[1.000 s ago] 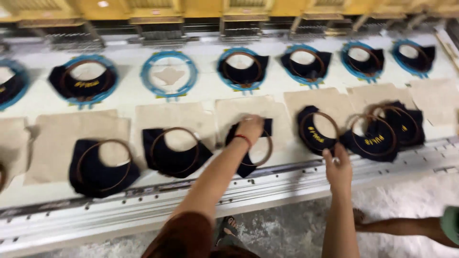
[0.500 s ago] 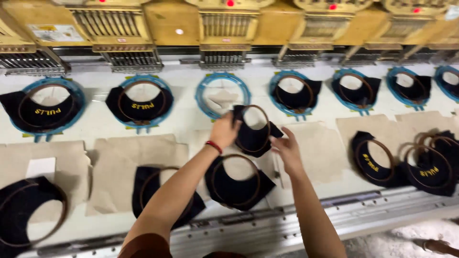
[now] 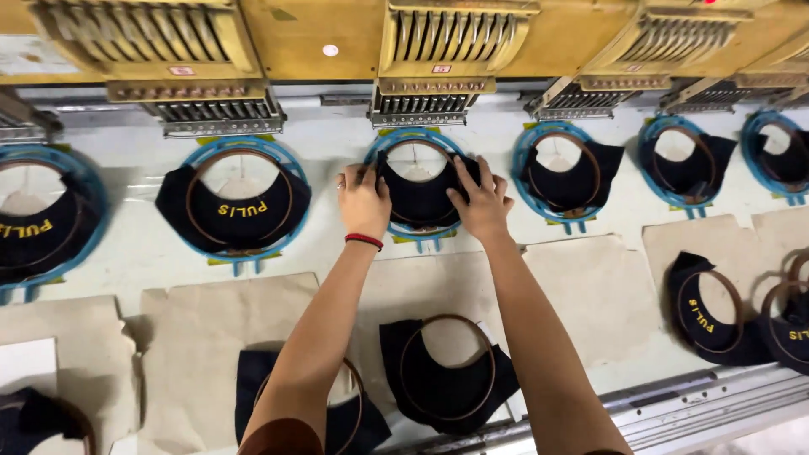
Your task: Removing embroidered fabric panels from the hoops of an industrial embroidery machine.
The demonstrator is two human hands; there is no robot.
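Note:
Both my hands press a dark fabric piece in a brown hoop (image 3: 421, 198) into the blue ring frame (image 3: 419, 139) under the middle embroidery head. My left hand (image 3: 364, 200), with a red band at the wrist, lies on the hoop's left side. My right hand (image 3: 479, 199) lies on its right side, fingers spread. Nearer to me, between my forearms, another hooped dark piece (image 3: 447, 375) lies on brown backing paper (image 3: 421, 286).
Blue frames (image 3: 232, 211) (image 3: 566, 177) (image 3: 687, 164) to either side hold more hooped dark pieces, some with yellow stitched letters. Yellow machine heads (image 3: 459, 38) hang above. More hooped pieces (image 3: 708, 312) lie on paper at right; a metal rail (image 3: 725, 404) borders the near edge.
My hands carried the hooped dark piece up from above the paper and set it into the middle blue frame. The view moved closer to the machine.

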